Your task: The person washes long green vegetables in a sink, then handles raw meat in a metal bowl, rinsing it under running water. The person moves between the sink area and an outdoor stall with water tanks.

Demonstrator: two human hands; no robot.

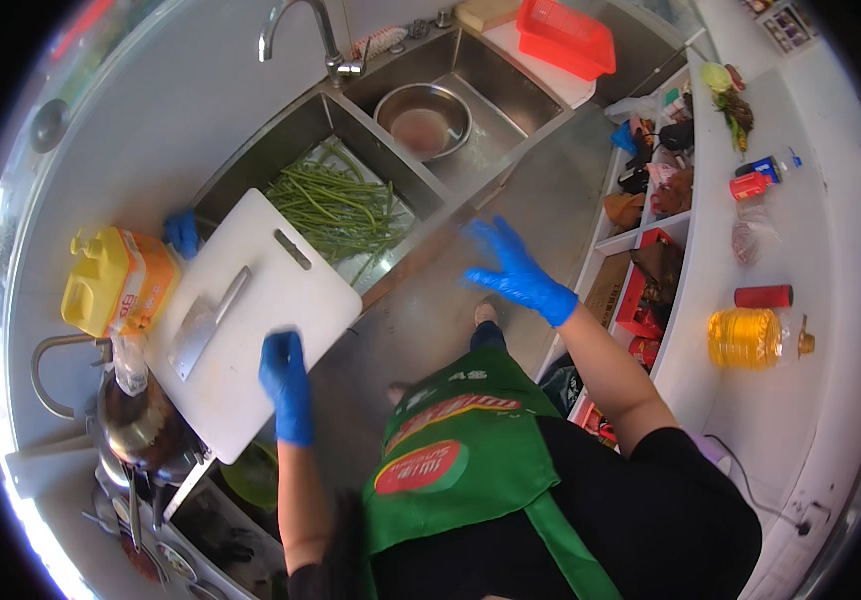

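My left hand (287,386), in a blue glove, is at the near edge of a white plastic cutting board (250,330); its fingers look curled, and whether they grip the board is hidden. A cleaver (209,322) lies flat on the board, clear of that hand. My right hand (517,270), also gloved in blue, is raised over the floor with its fingers spread and nothing in it. Long green beans (333,199) lie in the left basin of a steel sink (438,187), just beyond the board. In the other basin stands a metal bowl (423,121) with liquid.
A yellow jug (119,281) stands against the board's left side, near cooking pots (138,420). Behind the basins rises a faucet (337,64). A red plastic basket (567,37) is beyond the sink. Along the right runs a white counter (790,247) with an oil bottle (745,339) above filled shelves.
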